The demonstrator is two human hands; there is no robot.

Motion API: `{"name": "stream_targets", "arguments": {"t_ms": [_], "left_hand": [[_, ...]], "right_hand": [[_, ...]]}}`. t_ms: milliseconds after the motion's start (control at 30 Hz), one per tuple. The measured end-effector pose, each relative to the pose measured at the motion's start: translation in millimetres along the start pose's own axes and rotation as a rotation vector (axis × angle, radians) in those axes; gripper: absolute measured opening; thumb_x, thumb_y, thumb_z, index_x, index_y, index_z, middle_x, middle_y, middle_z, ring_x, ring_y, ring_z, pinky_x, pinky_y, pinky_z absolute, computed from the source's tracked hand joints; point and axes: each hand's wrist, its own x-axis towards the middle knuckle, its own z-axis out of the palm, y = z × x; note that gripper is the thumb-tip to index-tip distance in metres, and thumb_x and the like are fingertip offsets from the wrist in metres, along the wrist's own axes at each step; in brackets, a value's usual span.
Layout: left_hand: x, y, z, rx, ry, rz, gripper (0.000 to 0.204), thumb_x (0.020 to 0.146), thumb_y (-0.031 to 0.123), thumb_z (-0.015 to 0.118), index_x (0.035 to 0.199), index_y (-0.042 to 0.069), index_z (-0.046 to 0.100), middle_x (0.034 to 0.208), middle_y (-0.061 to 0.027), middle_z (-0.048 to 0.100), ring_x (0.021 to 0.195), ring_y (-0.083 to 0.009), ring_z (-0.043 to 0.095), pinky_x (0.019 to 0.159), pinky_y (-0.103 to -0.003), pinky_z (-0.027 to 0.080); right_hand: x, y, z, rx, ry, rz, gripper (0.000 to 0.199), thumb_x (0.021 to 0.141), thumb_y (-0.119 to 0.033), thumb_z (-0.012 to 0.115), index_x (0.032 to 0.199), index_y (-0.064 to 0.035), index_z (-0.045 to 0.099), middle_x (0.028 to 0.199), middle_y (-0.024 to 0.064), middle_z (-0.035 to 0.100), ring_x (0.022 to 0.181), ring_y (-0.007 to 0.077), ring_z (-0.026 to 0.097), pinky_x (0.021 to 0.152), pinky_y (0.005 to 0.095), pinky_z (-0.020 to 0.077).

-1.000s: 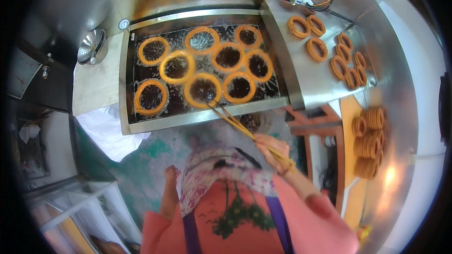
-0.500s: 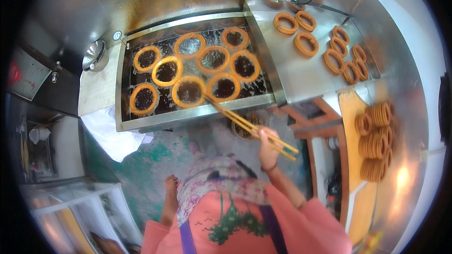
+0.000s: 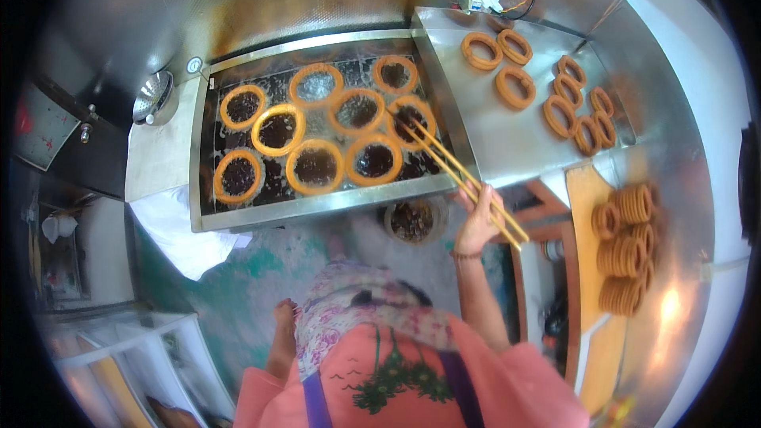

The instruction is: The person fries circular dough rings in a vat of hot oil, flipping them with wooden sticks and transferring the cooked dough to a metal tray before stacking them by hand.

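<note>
A person in a coral-pink top, seen from above, stands at a rectangular stainless-steel fryer vat (image 3: 261, 218) filled with dark, bubbling oil. The right hand (image 3: 478, 222) is closed around a pair of long pale wooden chopsticks (image 3: 460, 177), gripping them near their upper ends; the sticks slant up and to the left, and their tips reach over the vat's right wall to a golden ring of frying dough (image 3: 410, 122) at the right side of the oil. Eight such rings float in the vat, glossy and orange-gold, each enclosing a dark pool of oil, set close together in two loose rows. The left hand (image 3: 284, 319) hangs low beside the body, away from the fryer; it touches nothing visible, and how far its fingers are open cannot be told. To the right of the vat, a sloping stainless-steel draining tray (image 3: 507, 139) carries browner fried rings (image 3: 515, 85), matte and ridged, some lying flat and apart, others leaning against one another in a short row near the tray's right edge. Further right, on a wooden board (image 3: 583, 190) set on the shiny metal counter (image 3: 682, 190), more finished rings stand in tight stacked rolls (image 3: 626, 250). Below the vat's front edge, just left of the right hand, sits a small round pot (image 3: 412, 220) of dark contents. A white cloth (image 3: 178, 230) drapes beneath the vat's left corner, above a worn green floor (image 3: 238, 285).
</note>
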Motion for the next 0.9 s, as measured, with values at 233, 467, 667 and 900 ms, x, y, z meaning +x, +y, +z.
{"name": "stream_targets", "arguments": {"t_ms": [233,467,667,900], "left_hand": [[47.3,55.6,17.5,0.019,-0.059,-0.003,0.034,0.078,0.006,0.048,0.111,-0.002,0.050,0.081,-0.0124,0.059,0.056,-0.0214,0.056,0.043,-0.031,0.045],[81.7,98.1,9.7,0.062,-0.081,-0.023,0.034,0.077,0.005,0.049,0.111,-0.002,0.050,0.081,-0.0124,0.059,0.055,-0.0211,0.056,0.043,-0.031,0.044],[96.6,111.8,-10.3,0.065,-0.052,-0.052,0.034,0.077,0.005,0.049,0.111,-0.002,0.050,0.080,-0.0123,0.059,0.055,-0.0208,0.056,0.042,-0.031,0.043],[90.2,114.8,-11.2,0.061,-0.017,-0.051,0.034,0.077,0.004,0.049,0.111,-0.002,0.050,0.080,-0.0122,0.059,0.055,-0.0205,0.056,0.042,-0.030,0.043]], "right_hand": [[45.9,61.6,93.4,0.060,0.127,-0.017,0.019,0.088,-0.011,0.054,0.096,0.0060,0.051,0.090,0.0189,0.059,0.083,0.0250,0.063,0.067,0.0313,0.0587],[103.7,159.5,160.6,0.113,0.316,0.011,0.019,0.085,-0.011,0.058,0.097,0.0031,0.053,0.087,0.0150,0.060,0.072,0.0234,0.064,0.059,0.0312,0.0570],[125.7,196.2,195.6,0.083,0.499,0.141,0.016,0.086,-0.011,0.057,0.095,0.0020,0.054,0.087,0.0151,0.060,0.072,0.0234,0.063,0.059,0.0332,0.0571],[160.7,238.7,204.9,0.203,0.681,0.314,0.018,0.087,-0.013,0.056,0.095,0.0032,0.055,0.089,0.0195,0.060,0.076,0.0270,0.064,0.062,0.0358,0.0585]]}}
